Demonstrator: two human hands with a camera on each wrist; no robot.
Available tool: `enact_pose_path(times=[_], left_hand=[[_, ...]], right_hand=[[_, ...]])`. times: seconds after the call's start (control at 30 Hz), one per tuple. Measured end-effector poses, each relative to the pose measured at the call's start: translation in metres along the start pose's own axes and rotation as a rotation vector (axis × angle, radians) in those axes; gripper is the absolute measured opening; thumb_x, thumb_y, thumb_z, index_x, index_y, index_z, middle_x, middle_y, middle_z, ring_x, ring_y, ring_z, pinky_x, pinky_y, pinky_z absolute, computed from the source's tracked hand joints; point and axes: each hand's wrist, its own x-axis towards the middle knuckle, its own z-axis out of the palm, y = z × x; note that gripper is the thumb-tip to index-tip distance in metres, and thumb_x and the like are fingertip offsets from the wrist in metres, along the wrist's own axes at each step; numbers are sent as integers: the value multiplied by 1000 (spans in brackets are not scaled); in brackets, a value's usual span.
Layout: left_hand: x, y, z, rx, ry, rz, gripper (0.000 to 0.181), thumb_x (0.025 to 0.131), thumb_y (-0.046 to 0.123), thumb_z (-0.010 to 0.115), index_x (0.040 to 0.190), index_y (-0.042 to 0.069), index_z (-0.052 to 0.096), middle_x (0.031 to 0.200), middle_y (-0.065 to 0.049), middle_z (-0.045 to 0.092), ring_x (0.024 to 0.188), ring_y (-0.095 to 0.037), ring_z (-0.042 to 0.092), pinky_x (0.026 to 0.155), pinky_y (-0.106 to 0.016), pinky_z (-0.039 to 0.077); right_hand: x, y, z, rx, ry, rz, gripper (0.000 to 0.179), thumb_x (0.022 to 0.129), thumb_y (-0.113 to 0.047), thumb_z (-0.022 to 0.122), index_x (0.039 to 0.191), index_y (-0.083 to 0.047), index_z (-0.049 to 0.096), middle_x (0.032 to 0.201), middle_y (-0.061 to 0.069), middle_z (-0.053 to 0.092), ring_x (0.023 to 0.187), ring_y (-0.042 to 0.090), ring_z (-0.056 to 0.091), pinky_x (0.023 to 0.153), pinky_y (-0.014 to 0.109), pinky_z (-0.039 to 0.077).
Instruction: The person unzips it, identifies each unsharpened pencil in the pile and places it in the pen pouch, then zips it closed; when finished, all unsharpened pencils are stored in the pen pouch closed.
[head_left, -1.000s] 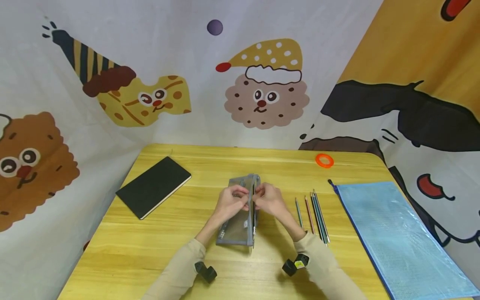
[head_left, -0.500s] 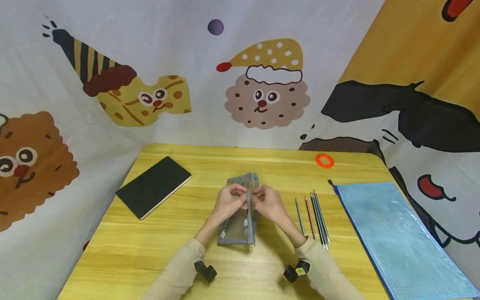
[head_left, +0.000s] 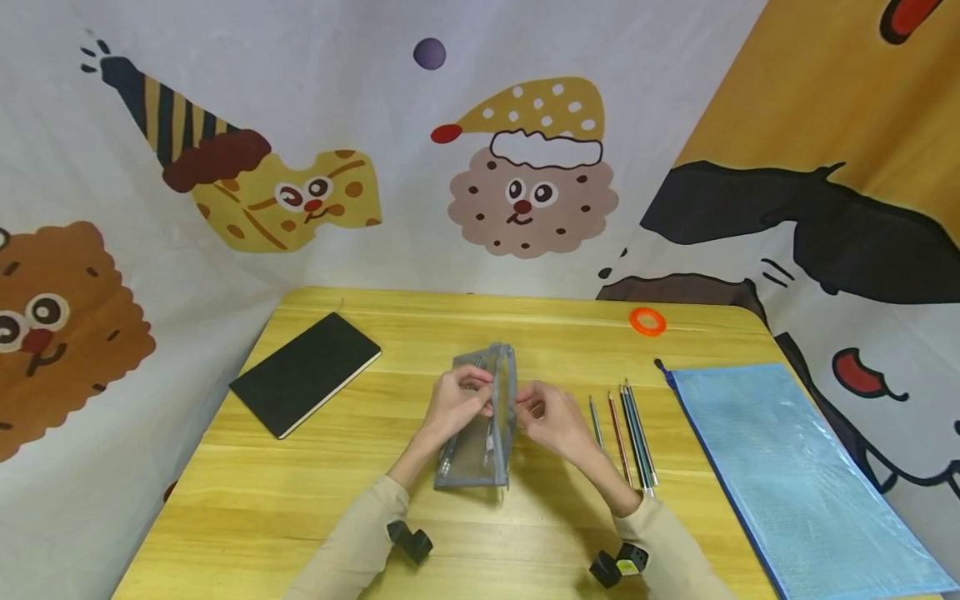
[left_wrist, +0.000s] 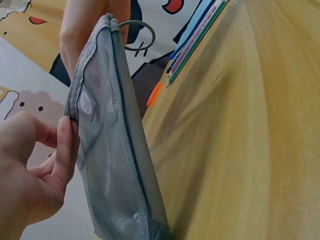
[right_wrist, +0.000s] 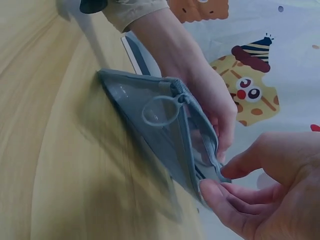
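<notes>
A grey mesh pencil case (head_left: 472, 454) stands on its base in the middle of the table, its zipped top parted. Through the mesh, pencil-like shapes show faintly. The left hand (head_left: 456, 408) pinches the left rim between thumb and fingers, close to a pale label (left_wrist: 87, 105). On the opposite side, the right hand (head_left: 553, 419) pinches the right rim with thumb and forefinger; the right wrist view shows these fingertips at the edge of the opening. A grey ring loop (right_wrist: 160, 111) hangs from one end of the case. Most of the inside is hidden.
Several pencils (head_left: 636, 437) lie right of the case, near the right forearm. A blue mesh zip folder (head_left: 802, 475) covers the table's right side. An orange ring (head_left: 647, 322) lies at the back, a black notebook (head_left: 306, 375) at the left.
The right hand has shifted right and slightly toward the person, away from the left hand. The top of the pencil case has spread wider. The left hand has barely moved.
</notes>
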Motion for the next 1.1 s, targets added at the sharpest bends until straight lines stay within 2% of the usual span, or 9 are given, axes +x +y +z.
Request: enact_pose_path(times=[0.17, 0.37, 0.63, 0.77, 0.93, 1.1], left_hand=[[0, 2, -1, 6, 18, 22, 20, 89, -4, 62, 108, -7, 67, 96, -23, 71, 58, -11, 66, 62, -32, 67], [-1, 9, -5, 7, 35, 60, 22, 88, -3, 59, 107, -7, 68, 95, -22, 70, 58, -11, 66, 62, -36, 67], [-1, 13, -6, -10, 47, 35, 22, 88, -3, 60, 107, -7, 69, 95, -23, 70, 57, -10, 65, 57, -26, 65], [-1, 13, -6, -19, 50, 32, 21, 88, -3, 61, 108, -7, 69, 95, -24, 70, 57, -10, 64, 57, -28, 65], [0, 10, -6, -19, 45, 32, 20, 89, -2, 61, 107, -5, 68, 92, -20, 70, 58, -11, 65, 60, -32, 66], [2, 6, -7, -2, 27, 28, 18, 90, 0, 60, 105, -4, 68, 91, -17, 70, 59, -12, 67, 66, -41, 68]], right_hand=[[-4, 4, -4, 2, -17, 1, 15, 91, -7, 68, 105, -1, 69, 94, 8, 72, 77, 17, 67, 62, 27, 61], [-3, 4, -10, -17, 18, -33, 12, 91, -9, 68, 102, -5, 71, 92, 7, 72, 76, 15, 67, 59, 24, 59], [-3, -2, -12, 4, 24, -31, 12, 91, -10, 68, 102, -6, 70, 91, 6, 72, 75, 15, 69, 58, 24, 59], [-3, -3, -12, -8, 15, -39, 12, 91, -10, 68, 102, -6, 71, 91, 6, 73, 77, 16, 69, 59, 24, 59], [-6, -1, -12, -25, -30, -84, 11, 91, -10, 68, 101, -6, 70, 93, 6, 73, 80, 17, 70, 63, 23, 60], [-18, 4, -12, -14, -142, -149, 8, 92, -10, 68, 99, -5, 67, 95, 7, 73, 86, 20, 71, 72, 23, 63]])
